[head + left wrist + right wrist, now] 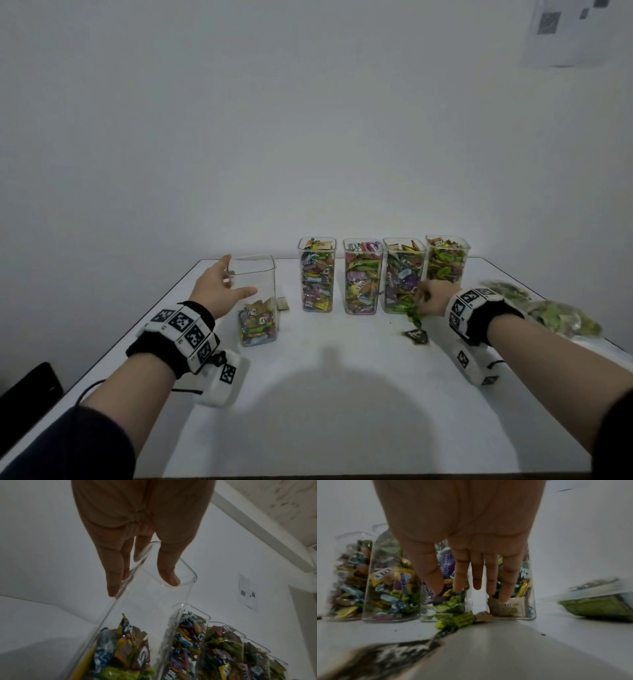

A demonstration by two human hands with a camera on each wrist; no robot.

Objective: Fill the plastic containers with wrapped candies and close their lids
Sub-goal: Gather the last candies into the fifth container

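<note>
Here the nearly empty container (255,301) (only a low layer of candies inside), set toward the desk's (335,394) left edge, is gripped at its rim by the left hand (219,289). Four full containers (363,275) are lined along the far edge. The right hand (433,298), fingers extended, is lowered onto a green candy (414,313).

Each forearm ends bare past a dark sleeve (85,442) pushed up the arm. Behind the left hand (215,291) and the right hand (433,298) sits a black wristband ringed with white blocks bearing black square-pattern tags. A white tagged box hangs under each wrist, trailing a thin black cable.
</note>
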